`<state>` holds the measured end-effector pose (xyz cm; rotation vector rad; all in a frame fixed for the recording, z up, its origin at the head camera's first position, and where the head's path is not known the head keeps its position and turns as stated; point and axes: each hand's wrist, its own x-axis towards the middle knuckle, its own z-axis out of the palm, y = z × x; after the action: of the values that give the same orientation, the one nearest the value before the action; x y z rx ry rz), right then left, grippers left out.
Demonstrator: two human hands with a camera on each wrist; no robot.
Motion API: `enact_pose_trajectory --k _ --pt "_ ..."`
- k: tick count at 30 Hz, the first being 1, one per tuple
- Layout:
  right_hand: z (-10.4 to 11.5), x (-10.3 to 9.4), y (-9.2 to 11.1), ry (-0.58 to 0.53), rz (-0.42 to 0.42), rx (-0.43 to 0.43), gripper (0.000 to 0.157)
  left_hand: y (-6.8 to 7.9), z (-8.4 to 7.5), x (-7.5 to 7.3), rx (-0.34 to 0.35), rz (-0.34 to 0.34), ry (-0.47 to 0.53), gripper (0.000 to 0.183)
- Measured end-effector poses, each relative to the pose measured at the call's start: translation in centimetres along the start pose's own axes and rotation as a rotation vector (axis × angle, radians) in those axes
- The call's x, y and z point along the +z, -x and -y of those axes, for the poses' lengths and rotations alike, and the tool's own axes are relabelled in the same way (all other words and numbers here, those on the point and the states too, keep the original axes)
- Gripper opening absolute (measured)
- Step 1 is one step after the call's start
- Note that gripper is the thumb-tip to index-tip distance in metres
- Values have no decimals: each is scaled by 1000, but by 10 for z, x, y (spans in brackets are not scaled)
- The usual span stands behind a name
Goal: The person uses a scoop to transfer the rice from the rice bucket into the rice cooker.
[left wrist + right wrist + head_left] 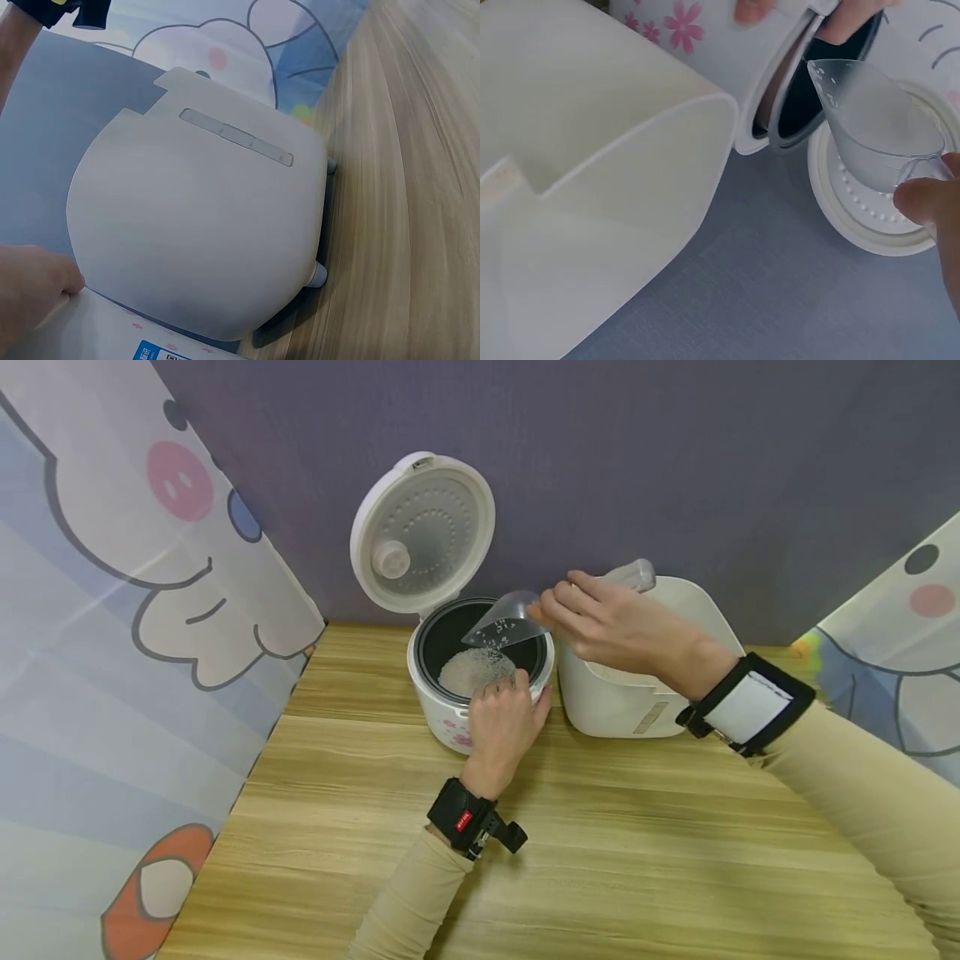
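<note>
the left hand grips the near rim of the cooker. just past its fingers, white rice sits in the dark pot. the right hand, nearer the clear scoop, grips its handle; the scoop runs long-ways to that hand's left, tip down over the pot. a white bin sits below the right hand. the open lid stands beyond both.

Glossy, clear plastic scoop
</note>
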<state>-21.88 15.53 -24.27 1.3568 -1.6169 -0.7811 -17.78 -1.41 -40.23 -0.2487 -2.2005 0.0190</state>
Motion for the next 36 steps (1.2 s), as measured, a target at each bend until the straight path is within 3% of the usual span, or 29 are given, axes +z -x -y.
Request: enact_pose_trajectory --k 9,16,22,28,36 --pt "8 2 4 175 -13 -159 42 -1 0 -1 8 9 -26 43" --pt "11 6 9 247 -16 -228 45 0 0 -1 8 8 -31 42" --pt "9 12 16 203 -69 -192 47 0 0 -1 14 15 -17 42" --pt "8 13 19 195 -31 -171 49 0 0 -1 20 6 -21 44" --pt "10 13 20 196 -42 -172 48 0 1 -1 22 21 -24 43"
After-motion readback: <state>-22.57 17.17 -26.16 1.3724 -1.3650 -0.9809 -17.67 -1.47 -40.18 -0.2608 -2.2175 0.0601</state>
